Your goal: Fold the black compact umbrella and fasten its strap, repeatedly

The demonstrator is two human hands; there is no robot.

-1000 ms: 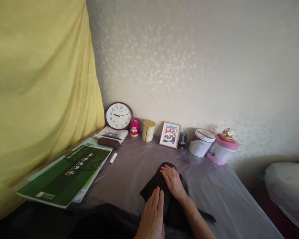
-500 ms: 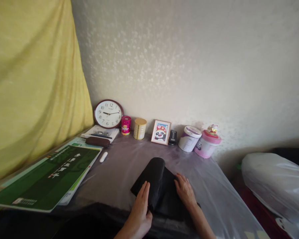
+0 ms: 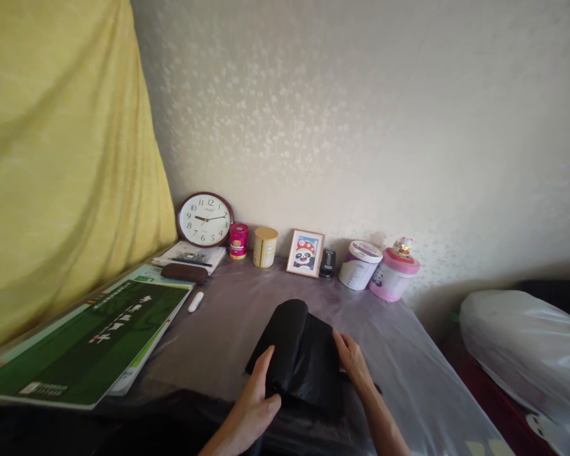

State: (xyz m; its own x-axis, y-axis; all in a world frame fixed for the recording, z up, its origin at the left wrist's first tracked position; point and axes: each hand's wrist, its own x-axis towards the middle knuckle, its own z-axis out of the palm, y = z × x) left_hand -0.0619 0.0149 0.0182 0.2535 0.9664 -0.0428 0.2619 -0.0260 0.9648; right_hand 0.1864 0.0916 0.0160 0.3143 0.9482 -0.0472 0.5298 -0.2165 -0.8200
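Black folded cloth (image 3: 299,354) between hands.

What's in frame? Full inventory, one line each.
black garment: 1, black, folded, table centre
clock: 1, white face, brown rim, against wall
tins: 2, pink and yellow, beside clock
panda picture: 1, framed, at wall
tubs: 2, white and pink, right of picture
green book: 1, table left
curtain: 1, yellow, left
left hand: on garment's left edge
right hand: on garment's right edge
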